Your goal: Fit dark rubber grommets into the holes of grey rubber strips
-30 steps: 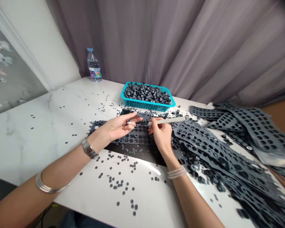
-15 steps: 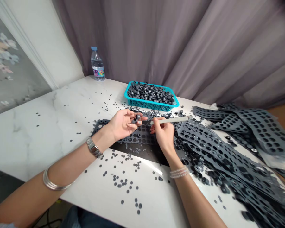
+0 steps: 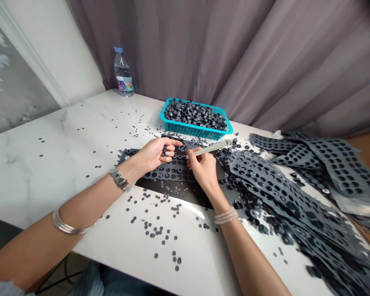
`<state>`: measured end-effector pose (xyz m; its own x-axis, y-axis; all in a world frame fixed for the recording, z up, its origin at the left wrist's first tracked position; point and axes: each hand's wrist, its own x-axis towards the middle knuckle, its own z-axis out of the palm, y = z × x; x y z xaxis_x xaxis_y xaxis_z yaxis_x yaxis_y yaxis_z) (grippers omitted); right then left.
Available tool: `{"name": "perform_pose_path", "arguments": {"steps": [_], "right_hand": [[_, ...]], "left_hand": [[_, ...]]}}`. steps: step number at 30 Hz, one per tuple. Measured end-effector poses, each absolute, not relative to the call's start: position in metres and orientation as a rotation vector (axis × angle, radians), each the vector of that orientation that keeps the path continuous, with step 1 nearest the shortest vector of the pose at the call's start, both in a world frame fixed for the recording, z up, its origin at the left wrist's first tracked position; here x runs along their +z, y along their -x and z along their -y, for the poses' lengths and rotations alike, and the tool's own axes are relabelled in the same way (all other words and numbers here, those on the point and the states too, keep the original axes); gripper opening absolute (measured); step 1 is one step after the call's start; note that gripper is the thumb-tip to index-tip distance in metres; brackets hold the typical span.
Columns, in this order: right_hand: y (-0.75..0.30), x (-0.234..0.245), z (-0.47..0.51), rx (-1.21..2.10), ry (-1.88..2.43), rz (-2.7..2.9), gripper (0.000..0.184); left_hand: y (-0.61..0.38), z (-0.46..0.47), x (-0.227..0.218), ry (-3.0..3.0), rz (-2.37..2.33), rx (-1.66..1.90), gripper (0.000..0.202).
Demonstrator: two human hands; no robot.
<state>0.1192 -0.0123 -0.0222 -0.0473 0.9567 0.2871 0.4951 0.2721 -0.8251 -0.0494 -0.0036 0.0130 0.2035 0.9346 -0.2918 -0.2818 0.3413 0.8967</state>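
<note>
Nothing can be read for certain: the only print is a colourful label (image 3: 124, 85) on the plastic water bottle (image 3: 122, 68) just left of the teal plastic basket (image 3: 197, 132) — its lettering too small and blurred to make out.

Matt rubber sheets (image 3: 296, 185), smooth plastic rod (image 3: 208, 149) — glossy marble tabletop (image 3: 49, 164), plastic basket (image 3: 185, 130).

The scene is viewed from a camera worn on the head, placed above the near edge of the white marble table (image 3: 58, 139) and aimed forward and down at the left hand (image 3: 154, 155) and right hand (image 3: 204, 172). Both are seen from close by, at a wide angle, with the table's far edge in the upper middle of the frame and a grey curtain (image 3: 185, 49) beyond it.
</note>
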Motion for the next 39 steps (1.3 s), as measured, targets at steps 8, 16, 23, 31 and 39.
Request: {"name": "perform_pose_path", "arguments": {"steps": [8,16,23,31,39], "right_hand": [[-0.118,-0.019,0.014,0.604,1.366,1.743,0.028],[-0.108,-0.015,0.018,0.399,1.460,1.841,0.022],[-0.116,-0.020,0.013,0.643,1.405,1.630,0.026],[-0.129,-0.016,0.018,0.674,1.371,1.409,0.031],[-0.129,-0.017,0.020,0.716,1.363,1.408,0.032]], "left_hand": [[0.039,0.011,0.012,-2.178,-1.645,0.682,0.022],[0.033,0.018,0.009,-2.270,-1.644,0.740,0.018],[0.067,0.011,0.035,-0.914,-1.186,1.340,0.012],[0.059,0.012,0.031,-0.419,-0.846,1.064,0.013],[0.053,0.021,0.035,-0.378,-0.770,1.012,0.012]]}}
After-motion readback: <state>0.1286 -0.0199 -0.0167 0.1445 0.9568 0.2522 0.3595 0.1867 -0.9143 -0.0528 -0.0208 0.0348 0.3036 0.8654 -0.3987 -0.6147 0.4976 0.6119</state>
